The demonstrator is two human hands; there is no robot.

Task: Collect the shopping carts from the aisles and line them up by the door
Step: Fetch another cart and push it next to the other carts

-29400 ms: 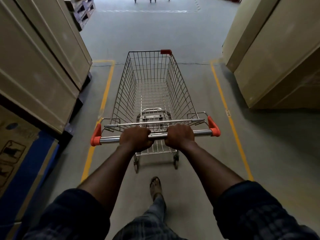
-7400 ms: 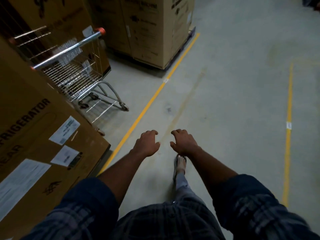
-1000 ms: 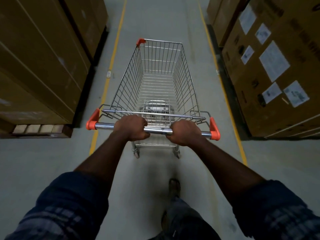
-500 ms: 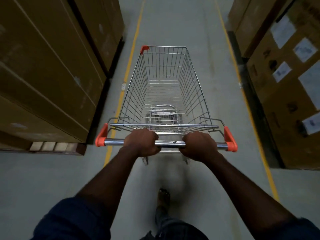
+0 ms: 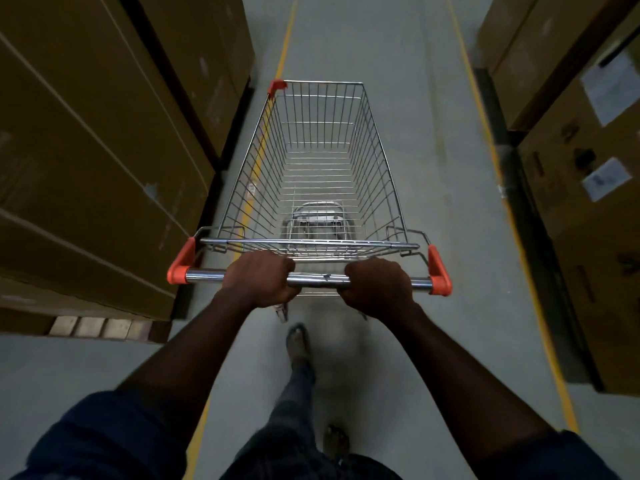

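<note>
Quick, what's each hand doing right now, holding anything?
Left hand: closed around the cart handle, left of its middle.
Right hand: closed around the same handle, right of its middle.

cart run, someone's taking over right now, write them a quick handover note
Left hand: grip shut on the cart handle, left of centre.
Right hand: grip shut on the same handle, right of centre.
Shopping cart: empty, pointing down the aisle between stacked cardboard boxes, its left side over the left yellow floor line.
Done: this cart is in hand.
Left: no door or cart row in view; push it to the door and line it up.
</note>
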